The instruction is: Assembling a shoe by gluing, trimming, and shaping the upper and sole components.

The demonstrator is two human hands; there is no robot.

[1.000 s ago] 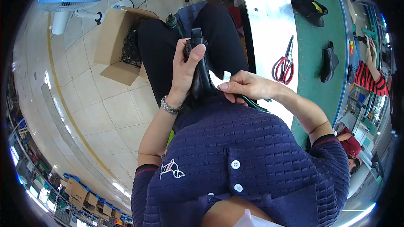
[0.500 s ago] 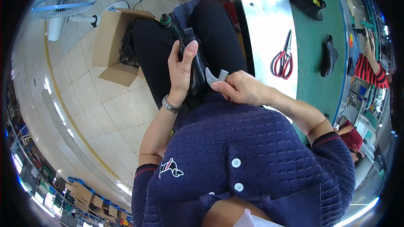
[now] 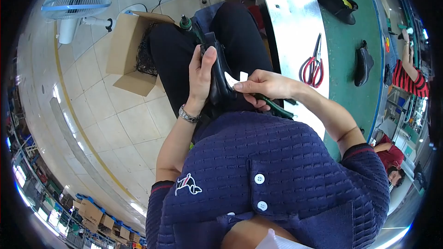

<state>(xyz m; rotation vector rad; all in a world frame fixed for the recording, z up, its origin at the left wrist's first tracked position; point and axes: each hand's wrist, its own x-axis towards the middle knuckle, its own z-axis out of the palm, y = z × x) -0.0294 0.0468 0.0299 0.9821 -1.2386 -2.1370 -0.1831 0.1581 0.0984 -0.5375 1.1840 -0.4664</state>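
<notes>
My left hand point(image 3: 201, 74) is wrapped round a black shoe point(image 3: 218, 79) in my lap, with the thumb along its upper side. My right hand point(image 3: 260, 88) grips lasting pincers point(image 3: 274, 108) with green handles. Their pale, shiny head, curved with a stubby block, points at the shoe's side near my left fingers. Whether the jaws touch or pinch the shoe's edge is too bright to tell. Just beyond the shoe, between my thighs, stands a green post point(image 3: 186, 24) with a metal tip. My palm and the shoe's far side are hidden.
Red-handled scissors point(image 3: 313, 68) lie on the shiny metal bench edge point(image 3: 293, 20) at my right. Black shoes point(image 3: 363, 66) sit on the green surface beyond. An open cardboard box point(image 3: 121, 48) and a white fan point(image 3: 76, 7) stand left. A person in stripes point(image 3: 408, 76) is far right.
My right hand has turned and shifted slightly, so the pincers' green handles now show below it. The pale head still lies by the shoe. My left hand keeps its hold.
</notes>
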